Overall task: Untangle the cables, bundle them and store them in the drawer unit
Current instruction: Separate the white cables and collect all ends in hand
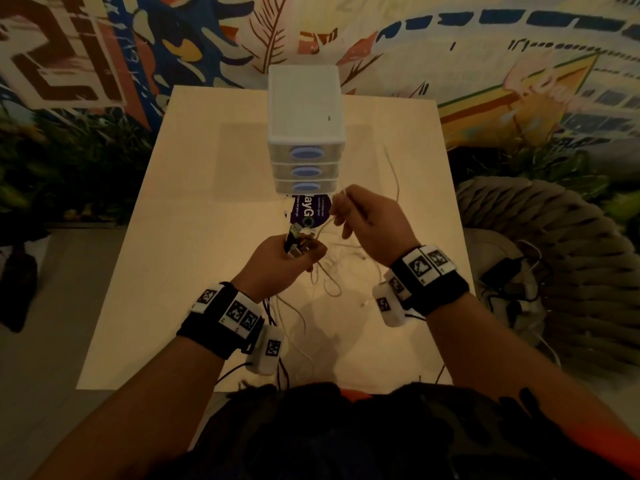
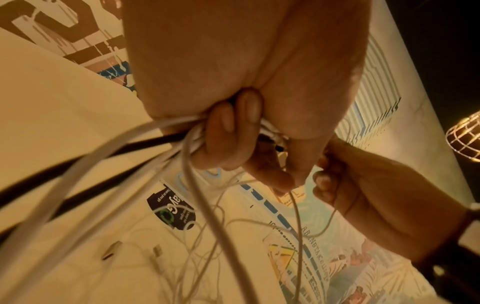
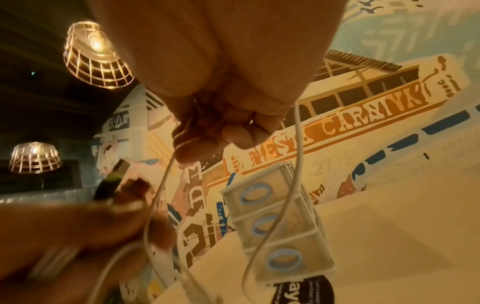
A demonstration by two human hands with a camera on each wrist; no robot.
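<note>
Over the pale square table (image 1: 166,237), both hands are up in the air working a mess of cables. The left hand (image 1: 277,261) has its fingers (image 2: 226,131) curled tight around a fistful of them, mostly white cables (image 2: 207,205) plus a couple of black cables (image 2: 85,156), with a few USB plugs (image 1: 294,239) poking out the top of the fist. Loose ends trail down to the tabletop, where more thin white cable (image 1: 325,282) lies in loops at about 6 o'clock from the fist.

The right hand (image 1: 367,220), at roughly 2 o'clock from the left one, pinches one thin white cord (image 3: 296,164) between thumb and fingertips (image 3: 236,133); that cord hangs in a loop and runs back toward the left fist. The two hands are near each other but not touching.

The white three-drawer unit (image 1: 304,109) stands at 12 o'clock from the hands, at the far side of the table. All three clear drawers, each with a blue oval handle (image 1: 306,153), look closed. A dark round sticker (image 1: 310,209) sits on the table just in front of it.
</note>
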